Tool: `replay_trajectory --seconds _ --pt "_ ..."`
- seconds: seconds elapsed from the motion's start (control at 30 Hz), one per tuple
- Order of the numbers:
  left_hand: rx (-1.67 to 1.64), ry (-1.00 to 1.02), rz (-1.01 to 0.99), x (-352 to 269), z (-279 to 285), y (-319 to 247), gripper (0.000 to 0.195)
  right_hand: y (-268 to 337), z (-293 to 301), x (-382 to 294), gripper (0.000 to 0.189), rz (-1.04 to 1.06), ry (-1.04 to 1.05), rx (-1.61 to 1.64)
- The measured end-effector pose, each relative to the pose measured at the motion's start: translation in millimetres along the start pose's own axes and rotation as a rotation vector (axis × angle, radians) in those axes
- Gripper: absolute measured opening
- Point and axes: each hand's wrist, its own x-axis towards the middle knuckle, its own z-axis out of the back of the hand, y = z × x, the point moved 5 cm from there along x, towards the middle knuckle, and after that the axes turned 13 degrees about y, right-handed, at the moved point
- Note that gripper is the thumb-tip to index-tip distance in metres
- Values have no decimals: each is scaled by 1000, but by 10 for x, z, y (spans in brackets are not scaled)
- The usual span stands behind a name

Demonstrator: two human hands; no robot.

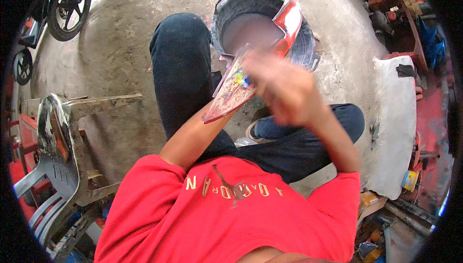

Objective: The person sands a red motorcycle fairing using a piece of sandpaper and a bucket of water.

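A worn painted plastic panel (231, 91), with pale scuffed patches and blue and yellow marks, is tilted above my lap. My left forearm (202, 129) runs beneath it, and the panel hides the left hand. Blurred by motion, my right hand (289, 89) is over the panel's right side; whether it holds anything cannot be told. A glossy red and silver panel part (289, 28) extends over the right side of a black tub (220, 28) of cloudy greyish-pink water. Whether both panel parts are one piece is hidden behind the right hand.
A grey plastic chair (68, 169) with a reddish-brown piece on it stands at left, beside a wooden frame (105, 100). Motorcycle wheels (68, 10) are at upper left. A pale slab (394, 129) lies right, near a yellow-labelled tub (410, 180) and cluttered shelving (416, 35).
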Motion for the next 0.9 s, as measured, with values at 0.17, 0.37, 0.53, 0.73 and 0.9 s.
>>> replay_trajectory --seconds 0.17,0.37,0.53,0.73,0.9 --pt "-5 2 -17 52 2 -63 17 234 -91 32 46 83 1 31" --pt "-12 -1 1 17 -7 -13 18 440 -169 75 51 83 15 113" --pt "-14 16 -7 69 -44 -57 18 -178 -118 2 47 -85 21 39" --pt "-10 15 -5 44 -20 -34 19 435 -128 96 46 154 34 129" --pt "-13 26 -1 69 -50 -35 19 -170 -107 -42 52 -138 35 18"
